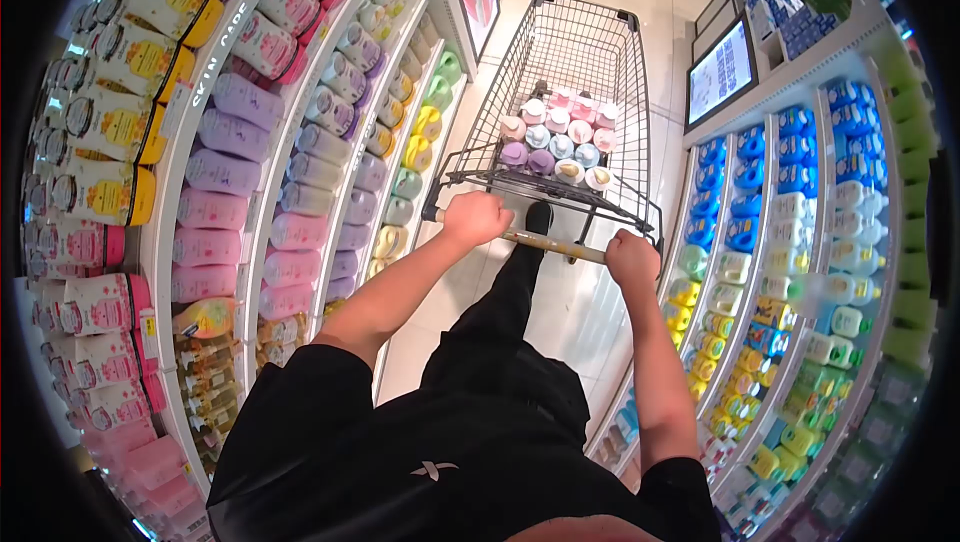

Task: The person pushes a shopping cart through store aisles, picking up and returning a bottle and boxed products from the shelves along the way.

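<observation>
My left hand [477, 219] is wrapped round the left part of the cart's push handle [553, 246]. Near the handle's right end, my right hand [633, 259] grips the same bar. Ahead of both hands stands a black wire shopping cart [640, 72]. Several pump bottles [561, 146] with pink, white, purple and pale blue tops stand together in the near part of its basket.
A long shelf of bottles and pouches [228, 170] runs along the left side. On the right, another shelf [780, 157] holds blue, yellow and green bottles. Lit screens [721, 72] stand beyond the shelves. Pale floor tiles [570, 317] show between them.
</observation>
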{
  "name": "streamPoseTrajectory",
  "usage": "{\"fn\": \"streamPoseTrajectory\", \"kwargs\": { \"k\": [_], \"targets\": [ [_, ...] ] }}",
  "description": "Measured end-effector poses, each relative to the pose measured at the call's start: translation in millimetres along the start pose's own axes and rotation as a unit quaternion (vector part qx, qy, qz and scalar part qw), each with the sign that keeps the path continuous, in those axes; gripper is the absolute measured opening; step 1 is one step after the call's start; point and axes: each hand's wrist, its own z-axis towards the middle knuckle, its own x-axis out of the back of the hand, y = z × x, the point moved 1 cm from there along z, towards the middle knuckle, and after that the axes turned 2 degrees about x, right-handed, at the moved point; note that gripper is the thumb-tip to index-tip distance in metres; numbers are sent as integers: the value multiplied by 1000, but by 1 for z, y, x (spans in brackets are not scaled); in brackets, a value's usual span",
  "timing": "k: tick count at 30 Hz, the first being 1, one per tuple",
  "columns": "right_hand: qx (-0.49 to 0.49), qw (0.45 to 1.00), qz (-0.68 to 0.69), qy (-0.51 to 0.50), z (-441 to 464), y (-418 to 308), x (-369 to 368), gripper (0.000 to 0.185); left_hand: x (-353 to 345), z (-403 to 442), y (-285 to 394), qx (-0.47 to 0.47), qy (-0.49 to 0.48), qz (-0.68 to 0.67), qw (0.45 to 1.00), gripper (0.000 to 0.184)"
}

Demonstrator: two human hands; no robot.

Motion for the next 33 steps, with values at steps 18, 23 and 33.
{"fn": "streamPoseTrajectory", "kwargs": {
  "k": [18,23,33],
  "targets": [
    [35,993,-32,-108,338,3,122,43,87,331,37,80,-157,-23,984,54],
    [61,987,-51,-136,379,12,151,44,98,353,63,101,-156,-27,982,55],
    [189,976,-39,-105,408,66,178,39,71,337,130,240,-148,-62,958,48]
  ]
}}
